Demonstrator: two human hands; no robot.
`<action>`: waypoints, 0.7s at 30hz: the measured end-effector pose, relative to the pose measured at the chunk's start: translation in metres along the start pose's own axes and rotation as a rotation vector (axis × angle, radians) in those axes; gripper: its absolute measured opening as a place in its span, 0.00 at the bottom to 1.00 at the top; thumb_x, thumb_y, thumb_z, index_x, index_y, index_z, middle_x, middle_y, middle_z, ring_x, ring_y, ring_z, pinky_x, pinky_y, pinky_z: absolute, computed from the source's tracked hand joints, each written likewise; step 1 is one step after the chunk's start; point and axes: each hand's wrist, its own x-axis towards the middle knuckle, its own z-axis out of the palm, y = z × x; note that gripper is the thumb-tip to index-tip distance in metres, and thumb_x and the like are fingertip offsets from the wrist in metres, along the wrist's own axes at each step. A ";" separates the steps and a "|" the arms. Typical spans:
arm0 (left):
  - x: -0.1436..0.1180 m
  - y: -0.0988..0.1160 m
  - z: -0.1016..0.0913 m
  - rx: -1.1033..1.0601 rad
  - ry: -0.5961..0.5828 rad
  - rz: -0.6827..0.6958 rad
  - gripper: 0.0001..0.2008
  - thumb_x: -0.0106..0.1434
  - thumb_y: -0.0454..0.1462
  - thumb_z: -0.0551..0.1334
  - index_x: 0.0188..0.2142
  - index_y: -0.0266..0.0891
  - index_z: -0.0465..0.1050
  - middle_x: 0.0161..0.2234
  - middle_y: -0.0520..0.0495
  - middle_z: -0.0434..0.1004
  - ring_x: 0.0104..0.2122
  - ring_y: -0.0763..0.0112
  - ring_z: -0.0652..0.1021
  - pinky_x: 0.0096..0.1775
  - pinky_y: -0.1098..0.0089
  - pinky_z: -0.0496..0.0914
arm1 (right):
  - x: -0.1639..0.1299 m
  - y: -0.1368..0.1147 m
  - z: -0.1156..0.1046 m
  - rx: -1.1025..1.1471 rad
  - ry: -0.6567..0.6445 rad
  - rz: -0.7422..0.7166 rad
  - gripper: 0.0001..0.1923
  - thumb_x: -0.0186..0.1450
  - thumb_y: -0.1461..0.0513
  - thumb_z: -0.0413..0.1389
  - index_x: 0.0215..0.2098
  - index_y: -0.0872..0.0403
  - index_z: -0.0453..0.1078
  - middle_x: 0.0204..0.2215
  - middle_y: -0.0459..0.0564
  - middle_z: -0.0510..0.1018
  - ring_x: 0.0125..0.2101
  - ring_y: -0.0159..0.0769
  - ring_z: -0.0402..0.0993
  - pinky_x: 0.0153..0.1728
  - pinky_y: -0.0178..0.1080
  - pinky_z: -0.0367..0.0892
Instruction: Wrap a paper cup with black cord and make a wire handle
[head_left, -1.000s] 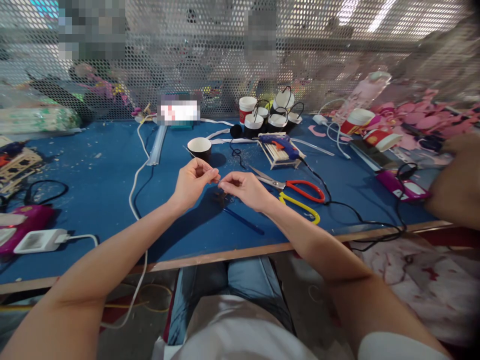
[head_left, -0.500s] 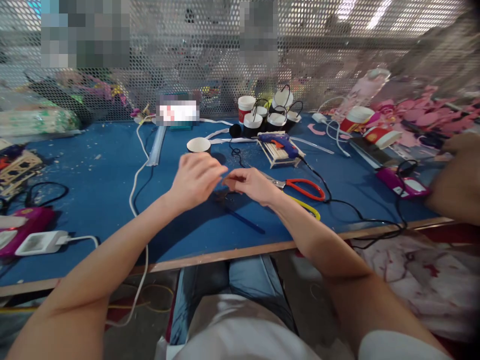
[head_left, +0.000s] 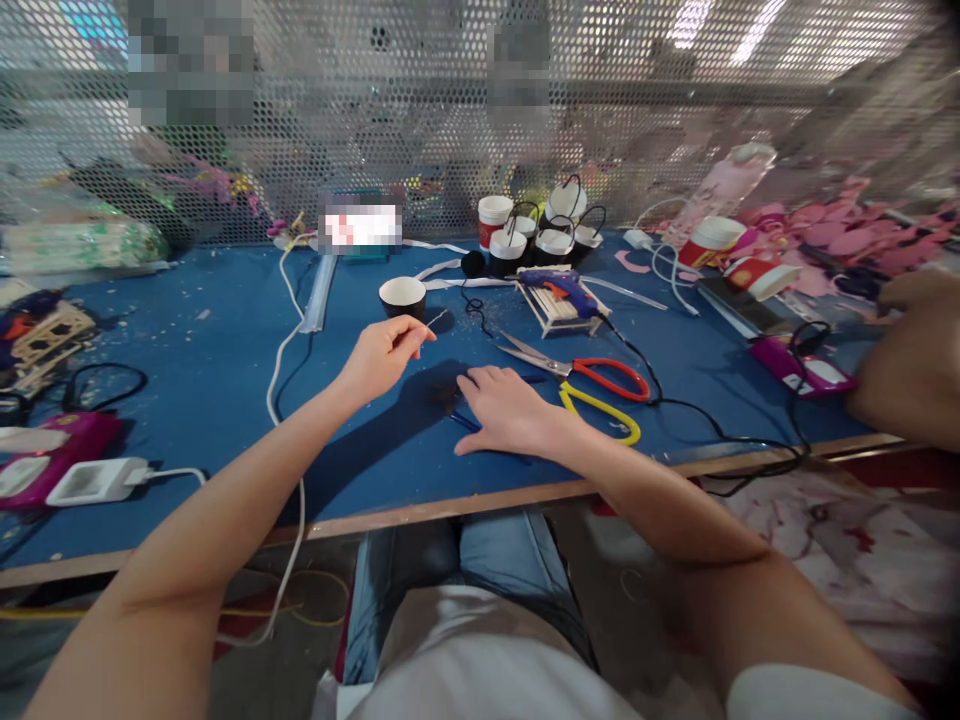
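Over the blue table point(head_left: 217, 310), the right hand point(head_left: 510, 408) has lowered, apart from the left hand point(head_left: 381, 358) at the black cup's point(head_left: 403, 292) near side; the right spreads above a stick point(head_left: 463, 423), contact unclear, the left pinches a thin strand point(head_left: 437, 318).

The cup point(head_left: 403, 295) looks like paper, matt outside and smooth inside, the scissors point(head_left: 559, 369) join shiny metal blades point(head_left: 534, 355) to glossy plastic handles point(head_left: 587, 367), the glue gun point(head_left: 561, 287) is smooth plastic on a rough wooden rack point(head_left: 541, 309), and the screen point(head_left: 435, 90) is perforated metal.
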 end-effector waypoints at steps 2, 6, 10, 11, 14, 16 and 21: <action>0.001 -0.003 0.002 -0.201 -0.021 -0.073 0.11 0.61 0.41 0.55 0.33 0.38 0.73 0.20 0.53 0.65 0.17 0.79 0.62 0.20 0.75 0.55 | 0.000 -0.006 -0.003 -0.054 -0.051 0.031 0.35 0.53 0.50 0.59 0.50 0.67 0.64 0.43 0.67 0.70 0.44 0.56 0.66 0.42 0.48 0.61; 0.003 -0.007 0.004 -0.478 -0.029 -0.184 0.09 0.58 0.41 0.59 0.34 0.38 0.72 0.18 0.55 0.59 0.15 0.82 0.57 0.17 0.76 0.50 | 0.003 -0.009 -0.006 -0.058 -0.063 0.038 0.23 0.55 0.54 0.56 0.43 0.63 0.68 0.39 0.64 0.70 0.41 0.53 0.67 0.36 0.45 0.63; 0.005 -0.007 0.001 -0.530 0.039 -0.215 0.10 0.56 0.43 0.62 0.31 0.37 0.72 0.16 0.57 0.56 0.14 0.83 0.56 0.17 0.76 0.49 | 0.006 -0.002 -0.004 -0.008 0.029 0.056 0.22 0.53 0.53 0.55 0.39 0.62 0.71 0.36 0.63 0.72 0.38 0.51 0.68 0.35 0.44 0.63; 0.006 -0.007 0.001 -0.538 0.063 -0.212 0.10 0.55 0.43 0.62 0.30 0.37 0.72 0.15 0.57 0.55 0.14 0.83 0.56 0.17 0.76 0.49 | 0.007 0.003 -0.005 0.041 0.064 0.059 0.23 0.53 0.52 0.55 0.39 0.61 0.71 0.35 0.62 0.72 0.38 0.50 0.69 0.35 0.43 0.63; 0.005 -0.005 0.002 -0.581 0.111 -0.196 0.11 0.55 0.44 0.63 0.28 0.37 0.70 0.14 0.58 0.54 0.14 0.83 0.55 0.17 0.76 0.49 | 0.010 0.023 -0.012 0.294 0.226 0.103 0.21 0.54 0.52 0.54 0.38 0.60 0.72 0.35 0.59 0.73 0.37 0.46 0.70 0.37 0.42 0.63; 0.002 -0.002 0.008 -0.606 0.113 -0.193 0.12 0.54 0.44 0.64 0.27 0.36 0.69 0.16 0.57 0.58 0.14 0.84 0.56 0.17 0.77 0.49 | 0.012 0.036 -0.021 0.545 0.353 0.134 0.18 0.55 0.53 0.54 0.36 0.58 0.72 0.33 0.55 0.74 0.35 0.43 0.70 0.36 0.41 0.63; -0.010 0.005 0.030 -0.555 -0.016 -0.206 0.16 0.52 0.45 0.66 0.32 0.35 0.69 0.30 0.48 0.74 0.17 0.85 0.61 0.18 0.78 0.53 | 0.019 0.038 -0.033 1.348 0.486 0.043 0.18 0.59 0.52 0.49 0.36 0.57 0.69 0.34 0.53 0.74 0.35 0.37 0.71 0.35 0.38 0.66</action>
